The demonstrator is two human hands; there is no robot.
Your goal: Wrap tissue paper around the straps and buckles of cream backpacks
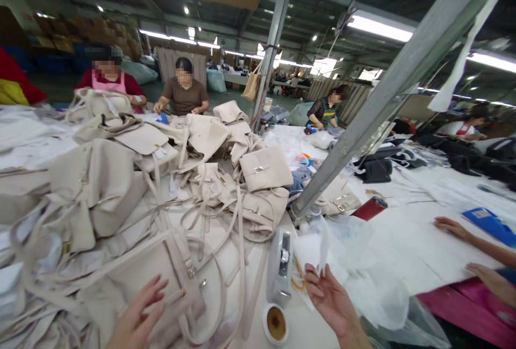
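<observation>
My left hand is over a beige handbag with gold-coloured fittings, its fingers stretched out and apart. Whether the fingertips touch the bag, I cannot tell. My right hand is palm up, its fingertips closed on the lower edge of a thin white sheet that stands upright. Left of that hand are a grey metal box-like tool and a small white cup with brown contents. A yellow-orange loop shows just beside the right fingers.
Beige bags with long straps are heaped across the left and middle. A slanted metal post meets the table on the right. Clear plastic and a red cylinder lie beyond. A co-worker's hands come in from the right; several people work behind.
</observation>
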